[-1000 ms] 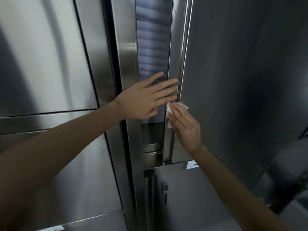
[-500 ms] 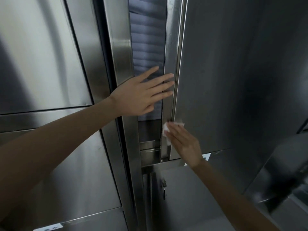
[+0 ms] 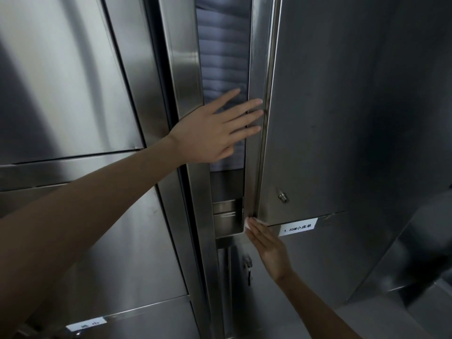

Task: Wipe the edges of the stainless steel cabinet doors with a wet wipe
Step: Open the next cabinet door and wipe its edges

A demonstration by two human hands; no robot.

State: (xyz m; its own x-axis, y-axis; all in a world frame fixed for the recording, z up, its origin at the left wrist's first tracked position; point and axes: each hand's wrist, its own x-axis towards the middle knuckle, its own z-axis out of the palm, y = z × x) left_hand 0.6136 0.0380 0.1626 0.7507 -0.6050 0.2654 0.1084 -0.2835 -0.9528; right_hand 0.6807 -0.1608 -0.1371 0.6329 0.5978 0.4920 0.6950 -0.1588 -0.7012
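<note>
Fingers [image 3: 255,230] of our right hand [image 3: 269,248] lie straight and close together, pressing a small white wet wipe [image 3: 248,223] onto the bottom corner of the open brushed stainless steel cabinet door [image 3: 342,118]; only a bit of the wipe shows past the fingertips. Just beside them sits a white printed label [image 3: 298,227], and above it a small round metal lock [image 3: 282,196] on the door face. Our right wrist is raised, the forearm coming up from the lower right. Higher up, our left hand [image 3: 210,133] is spread flat, its relaxed fingers resting on the door's folded inner edge and holding nothing, the arm reaching across from the left. Behind that hand, stacked blue-grey folded linens [image 3: 220,57] fill the gap. Below hangs a key with a dark fob [image 3: 248,270] in the lower door. Smooth, reflective steel panels [image 3: 61,81] cover the left side.
</note>
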